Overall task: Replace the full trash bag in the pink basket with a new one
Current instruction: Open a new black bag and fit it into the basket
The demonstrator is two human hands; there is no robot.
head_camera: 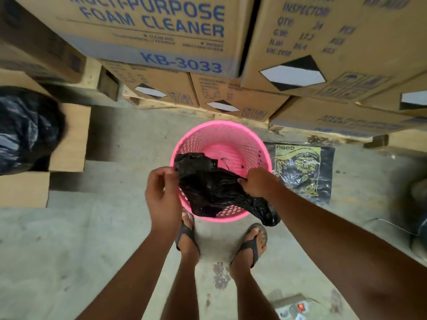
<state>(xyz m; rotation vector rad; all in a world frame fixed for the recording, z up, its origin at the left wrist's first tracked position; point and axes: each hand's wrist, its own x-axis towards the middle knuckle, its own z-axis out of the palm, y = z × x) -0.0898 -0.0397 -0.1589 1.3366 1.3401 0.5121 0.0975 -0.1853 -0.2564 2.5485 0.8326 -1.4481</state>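
A round pink perforated basket (233, 137) stands on the concrete floor just ahead of my feet, with no liner in it and only a few small scraps on its bottom. Over its near rim hangs a crumpled new black trash bag (208, 188). My left hand (163, 192) pinches the bag's left edge and my right hand (258, 182) grips its right edge, stretching it between them. A full, tied black trash bag (25, 130) sits at the far left on a cardboard box.
Stacked cardboard cartons of foam cleaner (157, 35) on wooden pallets wall off the far side. A flat black pack with a yellow print (302, 169) lies right of the basket. A power strip with a lit red switch (293, 308) lies near my right foot.
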